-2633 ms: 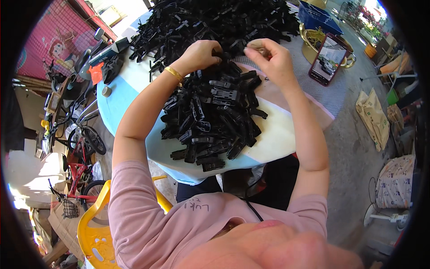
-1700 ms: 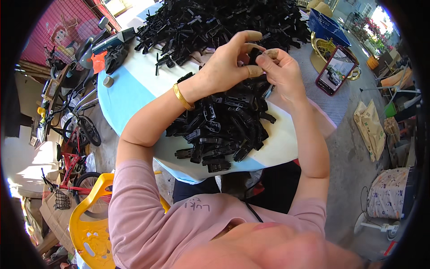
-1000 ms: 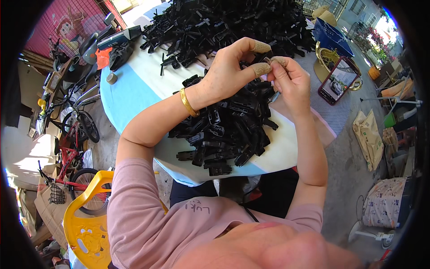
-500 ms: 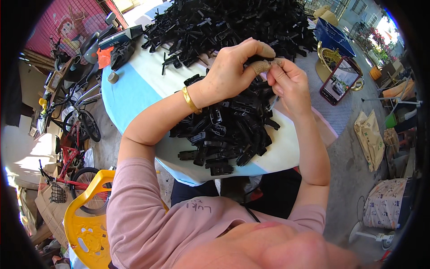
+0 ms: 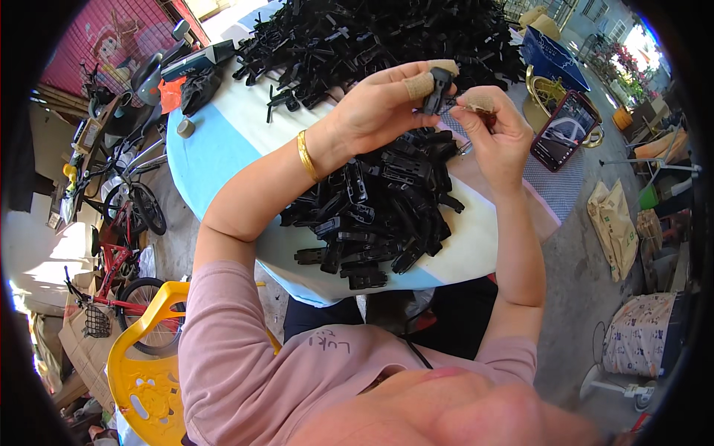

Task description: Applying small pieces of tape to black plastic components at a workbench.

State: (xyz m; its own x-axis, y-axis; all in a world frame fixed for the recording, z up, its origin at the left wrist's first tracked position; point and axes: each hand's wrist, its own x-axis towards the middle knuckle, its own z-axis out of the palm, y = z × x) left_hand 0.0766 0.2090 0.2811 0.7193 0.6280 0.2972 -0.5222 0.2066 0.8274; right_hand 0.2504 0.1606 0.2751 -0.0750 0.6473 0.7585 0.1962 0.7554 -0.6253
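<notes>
My left hand (image 5: pixel 383 108), with tan tape on its thumb and a finger, grips a small black plastic piece (image 5: pixel 437 93) upright over the table. Close beside it, my right hand (image 5: pixel 500 145) has its taped forefinger and thumb pinched together. A thin bit seems to be between those fingertips, too small to make out. Below both hands lies a nearer heap of black plastic pieces (image 5: pixel 364 212). A much larger pile of black plastic parts (image 5: pixel 372 44) covers the far side of the table.
The round table has a striped cloth (image 5: pixel 216 160). A phone (image 5: pixel 567 132) leans by a brass-coloured pot (image 5: pixel 537 111) at the right, near a blue box (image 5: pixel 554 63). At the left sit a tape roll (image 5: pixel 186 128) and a black bag (image 5: pixel 199 91). A yellow chair (image 5: pixel 149 364) stands nearby.
My hands have moved slightly apart, and the right has shifted to the right. The left has turned, so the black plastic piece in it now shows.
</notes>
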